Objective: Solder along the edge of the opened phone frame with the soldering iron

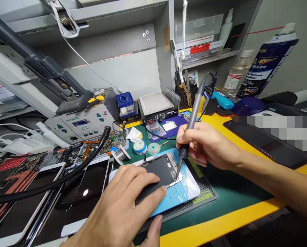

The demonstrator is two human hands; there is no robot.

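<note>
My right hand is closed around the grip of a grey soldering iron, held like a pen. Its tip reaches down to the lower right corner of a phone screen assembly with a black back, near a row of small contacts. Lying spread over the near left part of that assembly is my left hand, fingers stretched out and pressing it down. Beneath is a blue and white card on a dark perforated mat. The exact contact of the tip is too small to tell.
A solder spool and round tins stand behind the card. Several phone screens lie at left under a black hose. A soldering station, heating plate and spray can stand behind.
</note>
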